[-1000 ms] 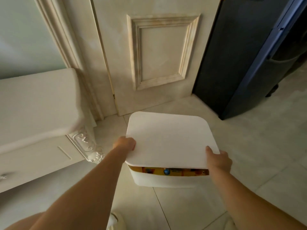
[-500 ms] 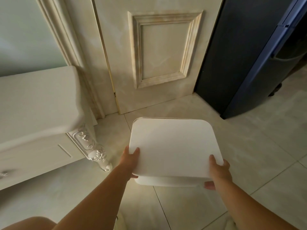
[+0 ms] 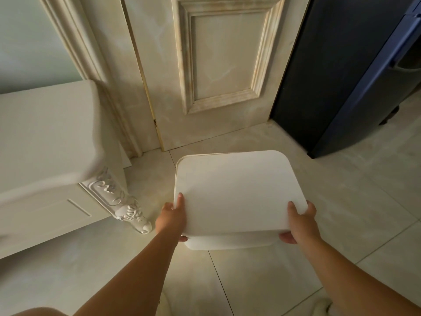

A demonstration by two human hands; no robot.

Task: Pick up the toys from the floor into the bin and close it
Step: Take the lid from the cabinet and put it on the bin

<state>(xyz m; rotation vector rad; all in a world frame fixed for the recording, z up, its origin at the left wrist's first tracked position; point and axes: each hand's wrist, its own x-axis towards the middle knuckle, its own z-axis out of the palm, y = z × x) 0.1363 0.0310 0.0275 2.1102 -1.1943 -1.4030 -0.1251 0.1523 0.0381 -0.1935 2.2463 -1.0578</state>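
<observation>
While your left hand and right hand each grip a near corner of the lid, it covers the bin on the floor, slightly offset. Your fingers curled beneath may get pinched; uneven pressure may leave it unseated.

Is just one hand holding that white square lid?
No: left hand and right hand each grip a corner of the white square lid.
</observation>
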